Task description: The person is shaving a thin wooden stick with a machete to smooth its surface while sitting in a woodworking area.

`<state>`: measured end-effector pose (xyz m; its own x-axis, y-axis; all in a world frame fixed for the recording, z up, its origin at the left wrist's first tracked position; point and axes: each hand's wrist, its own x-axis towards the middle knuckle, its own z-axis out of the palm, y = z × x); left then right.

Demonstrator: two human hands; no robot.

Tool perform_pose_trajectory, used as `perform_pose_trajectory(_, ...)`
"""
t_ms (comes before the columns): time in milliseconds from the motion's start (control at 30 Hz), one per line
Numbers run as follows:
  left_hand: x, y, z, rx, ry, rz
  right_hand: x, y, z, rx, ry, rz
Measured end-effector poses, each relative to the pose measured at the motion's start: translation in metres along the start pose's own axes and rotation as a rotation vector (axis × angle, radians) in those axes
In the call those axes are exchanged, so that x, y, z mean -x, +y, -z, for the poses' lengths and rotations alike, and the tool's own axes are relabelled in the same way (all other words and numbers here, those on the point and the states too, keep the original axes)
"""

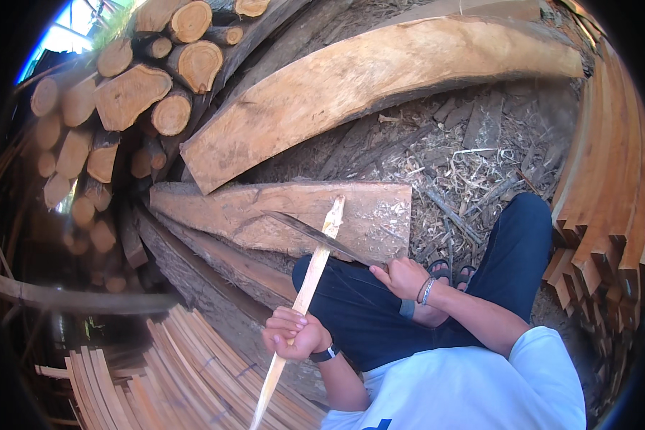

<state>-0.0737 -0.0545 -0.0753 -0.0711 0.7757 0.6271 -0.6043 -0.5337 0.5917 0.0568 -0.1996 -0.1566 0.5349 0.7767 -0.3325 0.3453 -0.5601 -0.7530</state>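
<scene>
A long pale wooden stick slants up and to the right, with my left hand wrapped round its lower part. Its frayed, whittled upper end lies over a flat wooden slab in front of my knees. In my right hand is a machete, gripped low at the handle, which my fingers mostly hide. The dark blade runs up and to the left, crossing the stick just below its whittled end; whether its edge is biting into the wood I cannot tell.
Beyond the slab lies a thick curved plank. Cut logs are stacked at the far left. Wood shavings litter the ground ahead. Sawn boards stand at the right, and thin strips lie at the lower left.
</scene>
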Motion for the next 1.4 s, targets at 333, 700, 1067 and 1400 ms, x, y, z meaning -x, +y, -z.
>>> perform_pose_trajectory(333,-0.008,-0.002,-0.004,-0.034,0.081,0.019,0.003,0.002,-0.004,-0.025,0.112,0.019)
perform_pose_trajectory(700,-0.01,0.0,-0.007,-0.038,0.028,-0.005,0.032,-0.005,0.027,-0.317,0.079,0.115)
perform_pose_trajectory(1067,-0.025,-0.005,0.004,-0.001,0.086,0.038,0.024,-0.01,0.004,-0.123,-0.026,0.085)
perform_pose_trajectory(1400,-0.022,-0.005,0.01,-0.027,0.119,0.024,0.013,0.004,-0.009,-0.116,0.017,0.04)
